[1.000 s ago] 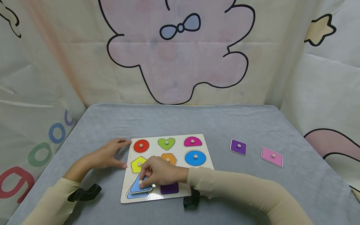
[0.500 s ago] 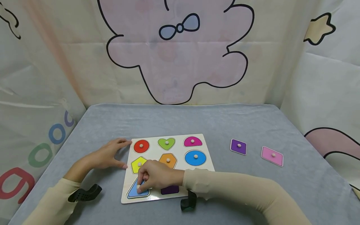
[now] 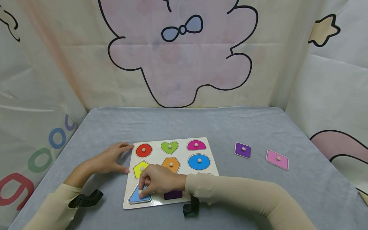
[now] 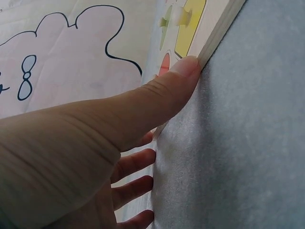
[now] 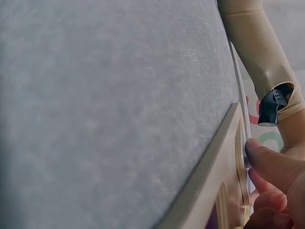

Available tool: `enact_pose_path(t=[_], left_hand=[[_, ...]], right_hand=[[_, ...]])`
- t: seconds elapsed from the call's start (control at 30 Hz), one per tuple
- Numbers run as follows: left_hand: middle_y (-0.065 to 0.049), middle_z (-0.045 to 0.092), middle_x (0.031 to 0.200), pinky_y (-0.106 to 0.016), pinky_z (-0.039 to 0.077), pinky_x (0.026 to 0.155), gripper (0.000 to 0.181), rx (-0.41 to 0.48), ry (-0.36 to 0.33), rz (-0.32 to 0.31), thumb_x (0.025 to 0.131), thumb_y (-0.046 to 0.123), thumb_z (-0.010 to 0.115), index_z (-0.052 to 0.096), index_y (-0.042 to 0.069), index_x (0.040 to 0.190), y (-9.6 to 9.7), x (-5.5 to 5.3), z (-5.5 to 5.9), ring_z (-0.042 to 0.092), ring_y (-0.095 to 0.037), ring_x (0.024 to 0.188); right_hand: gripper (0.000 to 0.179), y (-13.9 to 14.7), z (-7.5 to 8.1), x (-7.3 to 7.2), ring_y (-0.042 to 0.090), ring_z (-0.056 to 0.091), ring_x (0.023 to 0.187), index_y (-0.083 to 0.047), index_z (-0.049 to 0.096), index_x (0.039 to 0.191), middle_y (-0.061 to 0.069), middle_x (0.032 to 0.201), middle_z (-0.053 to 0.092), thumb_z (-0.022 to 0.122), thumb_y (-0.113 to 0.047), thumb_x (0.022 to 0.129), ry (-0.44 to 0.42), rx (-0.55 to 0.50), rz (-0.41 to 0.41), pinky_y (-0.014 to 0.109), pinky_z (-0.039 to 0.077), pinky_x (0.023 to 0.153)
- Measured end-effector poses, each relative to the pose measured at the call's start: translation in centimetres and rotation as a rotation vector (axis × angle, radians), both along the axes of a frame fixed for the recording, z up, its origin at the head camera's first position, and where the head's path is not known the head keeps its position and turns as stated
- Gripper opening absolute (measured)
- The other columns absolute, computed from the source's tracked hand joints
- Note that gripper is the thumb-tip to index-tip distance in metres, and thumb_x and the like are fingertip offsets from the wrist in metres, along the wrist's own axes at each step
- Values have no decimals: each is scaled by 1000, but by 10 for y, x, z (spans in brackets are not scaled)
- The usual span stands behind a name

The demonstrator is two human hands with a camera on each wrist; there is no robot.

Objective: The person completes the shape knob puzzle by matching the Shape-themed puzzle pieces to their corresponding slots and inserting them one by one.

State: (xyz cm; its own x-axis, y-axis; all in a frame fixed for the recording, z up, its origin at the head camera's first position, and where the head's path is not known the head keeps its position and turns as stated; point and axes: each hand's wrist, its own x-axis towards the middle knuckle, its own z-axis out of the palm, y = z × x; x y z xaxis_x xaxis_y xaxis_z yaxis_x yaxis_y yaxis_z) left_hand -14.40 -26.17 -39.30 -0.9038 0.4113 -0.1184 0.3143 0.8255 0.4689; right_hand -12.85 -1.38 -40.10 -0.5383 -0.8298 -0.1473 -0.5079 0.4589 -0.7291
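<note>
My right hand (image 3: 162, 179) pinches the knob of a blue triangle puzzle piece (image 3: 135, 198), which lies at the triangular slot in the near left corner of a white peg puzzle board (image 3: 181, 146). In the right wrist view, the thumb (image 5: 271, 162) and curled fingers show past the board's edge. My left hand (image 3: 107, 159) has its fingers spread, with the thumb (image 4: 162, 95) and a fingertip against the board's left edge. Red circle (image 3: 143, 150), green heart (image 3: 169, 147), magenta half-circle, yellow pentagon, orange hexagon and blue oval (image 3: 199, 163) pieces sit in their slots.
Right of the board, a purple piece (image 3: 242, 150) and a pink rectangle piece (image 3: 277, 159) with knobs lie on the grey cloth (image 3: 244, 124). A purple slot (image 3: 173, 195) shows below my right hand. My right sleeve (image 3: 230, 191) covers the board's near right part.
My right hand has moved slightly left and down with the blue triangle, which now lines up with its slot instead of overlapping it askew. The left hand stays at the board's edge.
</note>
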Motion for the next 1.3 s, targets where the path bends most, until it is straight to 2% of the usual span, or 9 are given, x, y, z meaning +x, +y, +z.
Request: enact_pose_path(t=[0.27,0.67,0.97,1.3], left_hand=[[-29,43,148,-71,38,104,98,9,6,-7,74,42,88,44,1,151,-1,0,0,40,-49,133],[-28,43,148,-71,38,105,98,12,9,2,74,42,88,44,3,151,-1,-1,3,40,-49,134],[-28,44,147,-72,38,104,98,5,15,1,73,43,89,44,2,151,-1,0,1,41,-50,133],[-28,44,148,-72,37,105,99,3,5,5,73,44,88,44,2,151,0,0,1,39,-49,134]], right_hand=[[11,-1,1,1,-1,46,62,-18,76,85,-9,55,42,85,-25,83,2,22,12,17,29,54],[12,-2,2,0,-4,47,64,-20,75,83,-12,59,47,85,-28,83,61,36,10,15,33,55],[14,-1,3,1,-2,46,61,-21,74,84,-13,62,49,86,-29,82,24,40,26,16,32,55],[14,5,4,-5,-4,49,67,-14,76,92,-11,70,56,84,-23,84,-55,-46,77,12,40,59]])
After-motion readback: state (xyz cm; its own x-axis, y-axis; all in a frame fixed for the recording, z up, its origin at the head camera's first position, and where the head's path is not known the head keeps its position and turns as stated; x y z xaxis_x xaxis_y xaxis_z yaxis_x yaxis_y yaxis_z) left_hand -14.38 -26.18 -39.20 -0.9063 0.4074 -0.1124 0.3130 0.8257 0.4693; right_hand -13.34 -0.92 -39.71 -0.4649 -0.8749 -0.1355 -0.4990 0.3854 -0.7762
